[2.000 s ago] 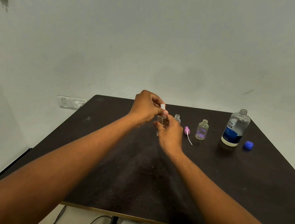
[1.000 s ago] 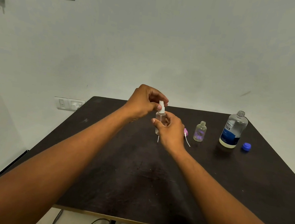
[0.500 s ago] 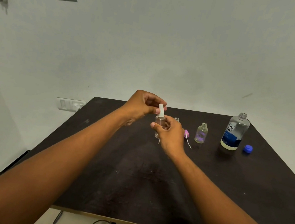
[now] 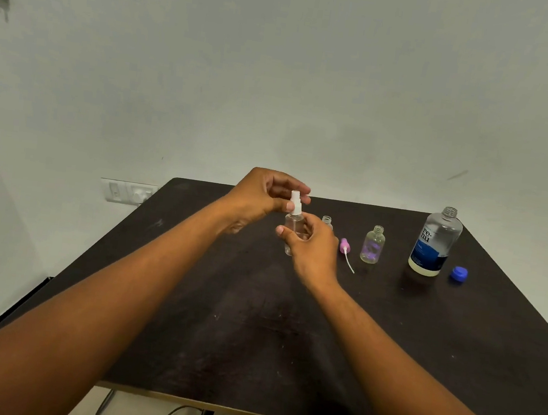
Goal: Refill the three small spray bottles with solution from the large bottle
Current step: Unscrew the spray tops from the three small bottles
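- Pinching the white spray top between thumb and fingertips, the left hand sits above the small clear bottle, the top seated at its neck.
- Curling its fingers round that bottle's body, the right hand holds it upright just over the dark table.
- Just behind the right hand's knuckles a second small bottle shows only its open neck.
- Right of the right hand lies a pink spray top with its tube, then an open third small bottle.
- Farther right stands the uncapped large bottle, its blue cap just beside it.
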`<state>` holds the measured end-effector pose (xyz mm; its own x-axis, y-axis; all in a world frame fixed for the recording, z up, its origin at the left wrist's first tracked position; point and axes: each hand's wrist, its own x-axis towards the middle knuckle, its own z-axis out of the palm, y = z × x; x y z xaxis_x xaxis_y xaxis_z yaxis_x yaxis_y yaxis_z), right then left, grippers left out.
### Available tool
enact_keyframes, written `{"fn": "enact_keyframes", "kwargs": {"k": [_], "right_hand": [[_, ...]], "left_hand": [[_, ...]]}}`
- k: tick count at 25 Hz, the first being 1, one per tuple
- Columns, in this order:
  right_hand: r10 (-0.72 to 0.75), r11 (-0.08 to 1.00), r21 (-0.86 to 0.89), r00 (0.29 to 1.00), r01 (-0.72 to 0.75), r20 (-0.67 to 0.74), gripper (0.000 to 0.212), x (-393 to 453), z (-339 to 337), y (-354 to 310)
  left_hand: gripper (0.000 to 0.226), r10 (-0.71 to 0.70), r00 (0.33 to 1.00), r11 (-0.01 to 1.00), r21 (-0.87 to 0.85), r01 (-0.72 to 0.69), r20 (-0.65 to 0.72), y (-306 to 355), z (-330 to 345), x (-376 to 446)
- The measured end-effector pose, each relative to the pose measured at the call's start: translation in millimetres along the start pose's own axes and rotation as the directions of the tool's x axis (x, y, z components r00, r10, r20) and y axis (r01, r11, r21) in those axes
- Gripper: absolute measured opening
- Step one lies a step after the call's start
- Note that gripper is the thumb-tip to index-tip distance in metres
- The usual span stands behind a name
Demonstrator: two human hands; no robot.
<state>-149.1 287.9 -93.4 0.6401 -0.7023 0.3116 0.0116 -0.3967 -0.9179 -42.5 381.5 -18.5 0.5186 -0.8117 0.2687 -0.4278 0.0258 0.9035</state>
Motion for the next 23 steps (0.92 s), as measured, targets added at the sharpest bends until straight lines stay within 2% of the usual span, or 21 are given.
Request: {"fn": "enact_keyframes", "kwargs": {"k": [2,4,7,9,12,14,18,23], "right_hand": [[-0.005,1.000,0.003,1.000,0.005,0.005,0.034,-1.3,0.2,-0.4],[-0.009,1.000,-0.012,1.000,0.009,0.002,0.032,-3.2,2.1,-0.4],[-0.009,1.000,-0.018,1.000,0.009,0.017,0.024,-6.4,6.7,2.0],[0.003,1.000,-0.004,0.999,-0.003,0.039,0.024,-5.9,9.8,4.4],[0.015,1.000,-0.020,0.995,-0.013,0.094,0.025,-3.8,11.8,7.1],[0.018,0.999,-0.050,0.992,-0.012,0.127,0.026,-0.9,12.7,9.7],[0.028,0.994,-0.108,0.986,-0.011,0.162,0.028,18.4,16.7,10.3],[0.045,0.969,-0.247,0.991,-0.013,0.126,0.033,54.8,28.2,12.8]], "left_hand": [[0.029,0.026,0.998,0.994,0.109,-0.020,-0.049,-1.3,1.8,-1.0],[0.021,0.054,0.978,0.973,0.232,-0.006,-0.199,-4.3,6.5,1.0],[0.030,0.080,0.915,0.952,0.301,0.048,-0.396,-2.2,3.3,5.6],[0.034,0.078,0.867,0.971,0.236,0.046,-0.491,6.8,-6.3,8.4],[0.041,-0.015,0.791,0.999,0.017,0.033,-0.612,16.1,-26.0,15.1],[0.041,-0.051,0.762,0.998,-0.050,0.025,-0.645,12.0,-41.4,20.6],[0.032,-0.069,0.728,0.998,-0.051,0.047,-0.683,-10.1,-58.8,26.4],[0.023,-0.130,0.780,0.987,-0.006,0.160,-0.612,-58.8,-56.7,28.7]]}}
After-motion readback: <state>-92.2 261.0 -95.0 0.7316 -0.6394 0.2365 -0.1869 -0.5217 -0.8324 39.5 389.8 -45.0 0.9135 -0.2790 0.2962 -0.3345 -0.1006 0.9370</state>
